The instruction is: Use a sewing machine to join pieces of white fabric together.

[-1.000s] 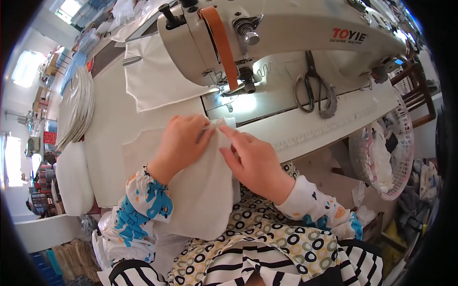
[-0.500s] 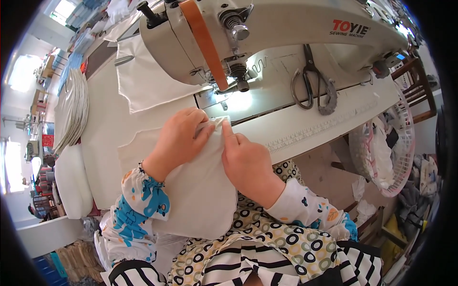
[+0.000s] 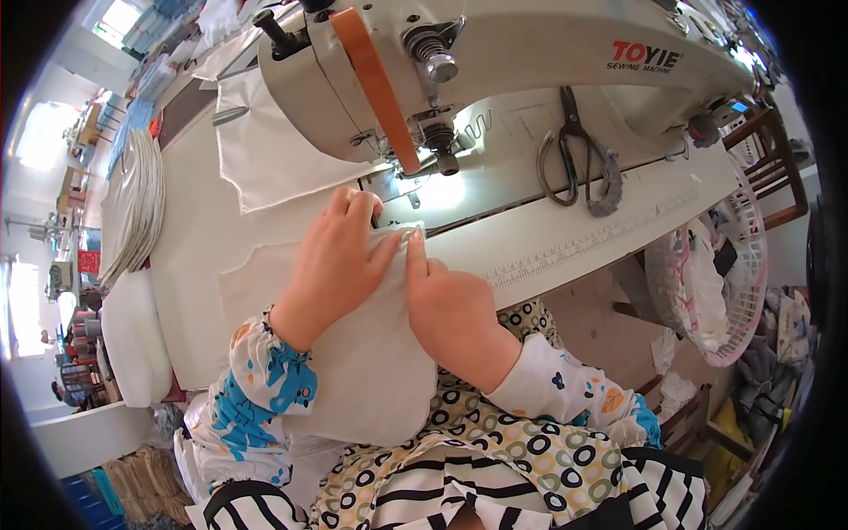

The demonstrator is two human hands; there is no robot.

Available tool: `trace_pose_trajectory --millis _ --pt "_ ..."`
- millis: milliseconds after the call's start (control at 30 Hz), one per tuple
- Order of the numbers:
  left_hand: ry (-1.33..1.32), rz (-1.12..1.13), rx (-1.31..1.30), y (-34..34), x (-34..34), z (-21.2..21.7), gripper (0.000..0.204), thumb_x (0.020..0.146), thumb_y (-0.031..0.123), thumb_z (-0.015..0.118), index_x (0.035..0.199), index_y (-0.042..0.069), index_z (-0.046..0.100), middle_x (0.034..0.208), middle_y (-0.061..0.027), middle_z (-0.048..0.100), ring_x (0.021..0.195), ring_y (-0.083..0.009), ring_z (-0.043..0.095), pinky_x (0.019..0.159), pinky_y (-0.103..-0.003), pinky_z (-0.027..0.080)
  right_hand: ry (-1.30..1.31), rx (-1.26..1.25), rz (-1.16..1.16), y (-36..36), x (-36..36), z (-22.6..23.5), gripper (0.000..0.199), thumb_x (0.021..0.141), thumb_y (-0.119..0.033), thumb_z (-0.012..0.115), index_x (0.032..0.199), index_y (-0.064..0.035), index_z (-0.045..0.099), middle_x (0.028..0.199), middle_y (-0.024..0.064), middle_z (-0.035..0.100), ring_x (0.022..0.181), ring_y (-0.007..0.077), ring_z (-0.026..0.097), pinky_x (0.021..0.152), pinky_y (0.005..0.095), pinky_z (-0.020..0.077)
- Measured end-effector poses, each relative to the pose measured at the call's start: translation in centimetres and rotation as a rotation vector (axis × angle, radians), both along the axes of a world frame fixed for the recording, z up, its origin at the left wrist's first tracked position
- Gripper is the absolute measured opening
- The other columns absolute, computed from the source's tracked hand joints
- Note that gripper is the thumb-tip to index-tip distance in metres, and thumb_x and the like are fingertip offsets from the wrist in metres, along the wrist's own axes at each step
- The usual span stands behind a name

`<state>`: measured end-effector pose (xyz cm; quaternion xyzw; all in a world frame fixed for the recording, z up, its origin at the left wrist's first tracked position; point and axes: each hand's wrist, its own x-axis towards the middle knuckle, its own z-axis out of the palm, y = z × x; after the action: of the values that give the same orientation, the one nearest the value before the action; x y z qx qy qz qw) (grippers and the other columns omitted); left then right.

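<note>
A pale sewing table (image 3: pixel 190 305) spreads beneath an industrial sewing machine (image 3: pixel 530 49), whose lamp lights the needle area. Ruler markings (image 3: pixel 583 237) run along the table's front strip. Scissors (image 3: pixel 571 124), one loop wrapped in grey, lie in front of the machine's arm. A second white fabric panel (image 3: pixel 269 146) lies left of the needle, and a stack of white panels (image 3: pixel 132 203) sits at the table's left side. Beyond are bright windows (image 3: pixel 44 134) on the left and a wooden chair (image 3: pixel 777 172) on the right.

A pink-rimmed plastic basket (image 3: pixel 751 305) at the right contains white cloth (image 3: pixel 704 296) and a small black piece (image 3: pixel 725 259). Dark grey cloth (image 3: pixel 761 375) is heaped beside it.

The white fabric piece (image 3: pixel 371 362) lies partly on the table, its lower part over the person's lap, its upper edge just in front of the needle area. The left hand (image 3: pixel 331 265) rests on it, fingers bent, thumb extended; I cannot tell whether they pinch it. The right hand (image 3: pixel 459 314) points its index finger onto the upper right corner, other fingers folded; its thumb's grip is hidden.
</note>
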<state>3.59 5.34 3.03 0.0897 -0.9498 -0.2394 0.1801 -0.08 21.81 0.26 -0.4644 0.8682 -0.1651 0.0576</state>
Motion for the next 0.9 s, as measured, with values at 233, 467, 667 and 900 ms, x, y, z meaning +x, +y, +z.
trace_pose_trajectory --millis 233,467,667,900 --pt "-0.307 0.149 0.285 0.1 -0.7 0.0 0.018 0.088 0.019 0.073 0.087 0.003 0.065 0.084 -0.0134 0.066 0.082 -0.0328 0.062 0.075 -0.043 0.048 0.098 -0.054 0.015 -0.2 -0.9 -0.7 0.060 0.086 -0.006 0.057 0.143 0.0099 0.047 0.079 0.0090 0.062 0.057 0.0246 0.064 0.049 0.0368 0.0510" --pt "0.053 0.167 0.276 -2.6 -3.0 -3.7 0.014 0.086 0.017 0.074 0.087 0.005 0.069 0.085 -0.0073 0.068 0.082 -0.0272 0.063 0.089 -0.037 0.040 0.157 -0.162 0.024 -2.9 -4.9 -1.2 0.049 0.088 -0.005 0.058 0.136 0.0036 0.053 0.081 0.0129 0.067 0.061 0.0288 0.067 0.052 0.0392 0.0530" --pt "-0.010 0.164 0.276 -2.7 -3.2 -3.1 0.010 0.087 0.012 0.072 0.089 0.003 0.069 0.091 -0.0101 0.069 0.088 -0.0304 0.065 0.086 -0.040 0.049 0.076 -0.087 0.049 -3.4 -5.4 -0.3 0.044 0.087 -0.004 0.057 0.131 0.0038 0.054 0.078 0.0138 0.068 0.064 0.0306 0.069 0.055 0.0412 0.0539" --pt "0.168 -0.138 -0.058 -3.4 -1.8 -2.7 0.014 0.084 0.003 0.068 0.098 0.004 0.072 0.098 -0.0099 0.063 0.095 -0.0306 0.062 0.082 -0.040 0.053 0.053 -0.002 0.051 -3.6 -5.7 0.8 0.048 0.087 -0.002 0.055 0.134 0.0060 0.052 0.075 0.0132 0.068 0.066 0.0303 0.070 0.056 0.0403 0.0543"
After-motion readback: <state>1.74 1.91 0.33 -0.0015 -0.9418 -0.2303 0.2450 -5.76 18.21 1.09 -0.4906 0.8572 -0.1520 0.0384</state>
